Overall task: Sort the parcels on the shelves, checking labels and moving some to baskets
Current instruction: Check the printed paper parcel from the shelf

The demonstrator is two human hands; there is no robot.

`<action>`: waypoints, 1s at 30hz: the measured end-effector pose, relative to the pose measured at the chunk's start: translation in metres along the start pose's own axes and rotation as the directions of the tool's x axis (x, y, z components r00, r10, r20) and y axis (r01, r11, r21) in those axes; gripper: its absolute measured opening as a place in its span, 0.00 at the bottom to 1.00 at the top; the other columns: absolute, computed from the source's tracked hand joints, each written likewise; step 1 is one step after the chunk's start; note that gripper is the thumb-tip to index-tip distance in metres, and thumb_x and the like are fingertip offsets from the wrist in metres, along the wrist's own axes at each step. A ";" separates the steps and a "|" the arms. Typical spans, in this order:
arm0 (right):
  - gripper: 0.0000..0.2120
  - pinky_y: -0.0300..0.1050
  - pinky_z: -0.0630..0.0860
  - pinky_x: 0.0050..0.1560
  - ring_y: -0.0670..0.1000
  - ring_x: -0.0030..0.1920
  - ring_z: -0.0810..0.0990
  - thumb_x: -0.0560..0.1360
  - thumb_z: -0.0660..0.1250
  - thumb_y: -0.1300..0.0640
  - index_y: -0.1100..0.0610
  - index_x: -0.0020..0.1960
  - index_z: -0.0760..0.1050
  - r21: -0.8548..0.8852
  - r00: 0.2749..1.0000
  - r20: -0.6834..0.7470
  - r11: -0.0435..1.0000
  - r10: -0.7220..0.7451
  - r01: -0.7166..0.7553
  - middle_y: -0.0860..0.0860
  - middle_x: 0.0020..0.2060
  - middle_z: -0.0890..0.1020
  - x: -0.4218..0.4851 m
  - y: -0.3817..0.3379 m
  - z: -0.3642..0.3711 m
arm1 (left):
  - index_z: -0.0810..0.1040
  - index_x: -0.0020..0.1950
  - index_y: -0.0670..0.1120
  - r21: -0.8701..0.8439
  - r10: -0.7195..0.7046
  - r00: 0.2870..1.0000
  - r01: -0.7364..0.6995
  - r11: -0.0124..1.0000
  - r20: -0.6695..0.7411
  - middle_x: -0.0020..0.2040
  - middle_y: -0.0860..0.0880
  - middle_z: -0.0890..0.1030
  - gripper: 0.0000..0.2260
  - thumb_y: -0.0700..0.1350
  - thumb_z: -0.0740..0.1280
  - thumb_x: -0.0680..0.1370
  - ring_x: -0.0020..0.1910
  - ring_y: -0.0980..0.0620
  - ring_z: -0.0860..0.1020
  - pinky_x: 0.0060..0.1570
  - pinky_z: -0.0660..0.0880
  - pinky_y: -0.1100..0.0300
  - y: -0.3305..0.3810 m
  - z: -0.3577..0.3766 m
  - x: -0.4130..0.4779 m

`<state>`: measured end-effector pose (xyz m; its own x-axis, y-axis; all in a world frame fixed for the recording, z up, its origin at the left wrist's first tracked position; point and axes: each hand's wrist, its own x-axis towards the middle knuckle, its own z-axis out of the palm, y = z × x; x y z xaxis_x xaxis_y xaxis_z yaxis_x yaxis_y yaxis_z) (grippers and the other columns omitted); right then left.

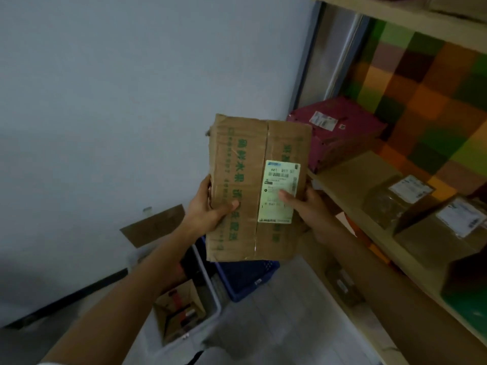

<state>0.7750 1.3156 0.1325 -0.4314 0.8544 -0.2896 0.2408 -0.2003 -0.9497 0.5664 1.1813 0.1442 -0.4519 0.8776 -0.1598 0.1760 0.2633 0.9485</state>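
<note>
Parcel: flat brown cardboard parcel with green print, held upright in the air just left of the shelf; its white label faces the camera.
Left hand: grips the parcel's left edge, thumb across the front.
Right hand: grips the right edge, thumb on the label.
Shelf: pale board backed by a green, orange and brown checked panel.
Room: plain pale wall, light floor.
On the shelf: magenta parcel at the far end, brown labelled parcels nearer.
Below: blue basket, partly hidden by the held parcel; grey bin beside it holds an open carton.
</note>
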 end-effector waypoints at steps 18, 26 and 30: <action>0.18 0.52 0.79 0.59 0.51 0.61 0.78 0.80 0.65 0.66 0.54 0.68 0.72 -0.489 0.946 0.105 0.844 0.306 -0.219 0.50 0.60 0.80 0.130 0.172 0.044 | 0.49 0.81 0.55 0.380 -0.494 0.852 0.520 0.765 -0.171 0.58 0.47 0.82 0.41 0.55 0.71 0.76 0.52 0.45 0.82 0.47 0.79 0.53 -0.211 0.054 0.090; 0.13 0.35 0.75 0.43 0.48 0.51 0.80 0.79 0.67 0.61 0.55 0.63 0.73 -0.546 0.908 0.043 0.770 0.418 -0.329 0.46 0.49 0.80 0.232 0.280 0.050 | 0.50 0.81 0.55 0.197 -0.629 0.761 0.649 0.735 -0.160 0.57 0.47 0.82 0.38 0.45 0.69 0.77 0.51 0.45 0.82 0.40 0.75 0.58 -0.335 0.121 0.157; 0.10 0.44 0.77 0.49 0.51 0.53 0.81 0.78 0.69 0.60 0.55 0.59 0.76 -0.562 0.859 0.060 0.729 0.508 -0.391 0.48 0.51 0.82 0.306 0.335 0.062 | 0.62 0.75 0.53 0.087 -0.738 0.658 0.753 0.653 -0.150 0.60 0.49 0.80 0.28 0.46 0.70 0.77 0.55 0.45 0.80 0.44 0.73 0.58 -0.400 0.152 0.187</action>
<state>0.6703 1.4802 -0.2817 -0.3008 0.6034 -0.7385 0.8328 -0.2111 -0.5117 0.5445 1.3008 -0.3068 -0.5582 0.3227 -0.7644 -0.1492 0.8672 0.4750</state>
